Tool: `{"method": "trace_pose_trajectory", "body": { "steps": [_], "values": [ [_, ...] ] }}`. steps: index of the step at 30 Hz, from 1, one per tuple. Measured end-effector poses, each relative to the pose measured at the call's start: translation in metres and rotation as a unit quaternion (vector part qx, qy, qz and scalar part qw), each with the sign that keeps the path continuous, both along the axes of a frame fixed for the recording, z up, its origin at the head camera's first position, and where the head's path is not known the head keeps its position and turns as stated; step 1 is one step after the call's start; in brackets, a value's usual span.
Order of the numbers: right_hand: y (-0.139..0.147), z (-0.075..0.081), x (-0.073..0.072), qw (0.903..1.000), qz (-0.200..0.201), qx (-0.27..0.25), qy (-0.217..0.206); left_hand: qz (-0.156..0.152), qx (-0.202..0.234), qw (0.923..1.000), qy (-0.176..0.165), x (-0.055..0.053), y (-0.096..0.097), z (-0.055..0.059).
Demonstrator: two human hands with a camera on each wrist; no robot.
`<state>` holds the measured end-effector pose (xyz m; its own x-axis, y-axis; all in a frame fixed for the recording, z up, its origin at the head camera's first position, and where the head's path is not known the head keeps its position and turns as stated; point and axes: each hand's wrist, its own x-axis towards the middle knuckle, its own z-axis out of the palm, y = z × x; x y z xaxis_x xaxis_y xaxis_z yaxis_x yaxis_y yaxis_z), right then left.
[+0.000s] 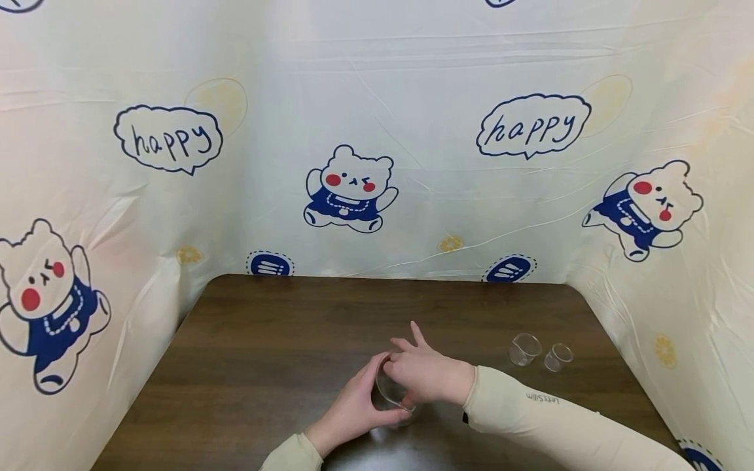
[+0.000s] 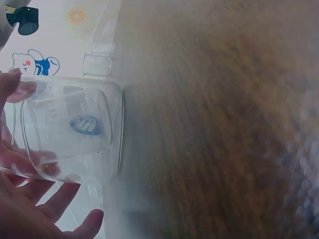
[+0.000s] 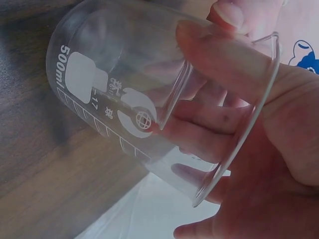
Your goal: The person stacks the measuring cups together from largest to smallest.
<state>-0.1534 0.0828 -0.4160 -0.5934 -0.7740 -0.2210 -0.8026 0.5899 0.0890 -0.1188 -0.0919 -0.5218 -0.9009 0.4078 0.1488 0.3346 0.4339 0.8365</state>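
From where I stand, a person in pale cream sleeves [image 1: 530,409] has both hands on clear glassware, low in the middle of the head view. The left hand [image 1: 353,402] has its grip wrapped round a large clear glass beaker [image 3: 124,94] with white markings reading 500ml, the thumb along the near side. The right hand [image 1: 430,373] comes in from the lower right and dips into the beaker's mouth. Its grip is narrow, fingers pinching the rim of a smaller clear glass beaker [image 2: 75,112] that sits inside the large one; a couple of its fingers stick up towards the top of the frame. The large beaker's base is down by the dark brown wooden desk [image 1: 265,340], though I cannot tell whether it touches. Well apart, right of centre, a short clear glass beaker [image 1: 524,350] stands just beside a narrower little glass beaker [image 1: 559,358]. A whitish curtain [image 1: 353,85] printed with bears and "happy" bubbles fills the upper frame.
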Motion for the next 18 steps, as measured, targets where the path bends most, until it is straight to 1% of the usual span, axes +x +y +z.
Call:
{"method": "trace_pose_trajectory", "body": {
  "steps": [5, 12, 18],
  "values": [
    [-0.0007, -0.0015, -0.0009, 1.0000, 0.000, 0.003, 0.001, 0.001, -0.001, 1.0000, 0.002, -0.0006, -0.0002, -0.0002],
    [0.0002, -0.0027, -0.0025, 0.9999, 0.005, -0.008, 0.011, 0.002, -0.002, 1.0000, 0.000, -0.0020, -0.0015, 0.0007],
    [0.0012, -0.0024, -0.0025, 0.9999, 0.011, -0.010, 0.006, 0.006, -0.006, 1.0000, 0.005, 0.0006, -0.0007, 0.0007]
  ]
}}
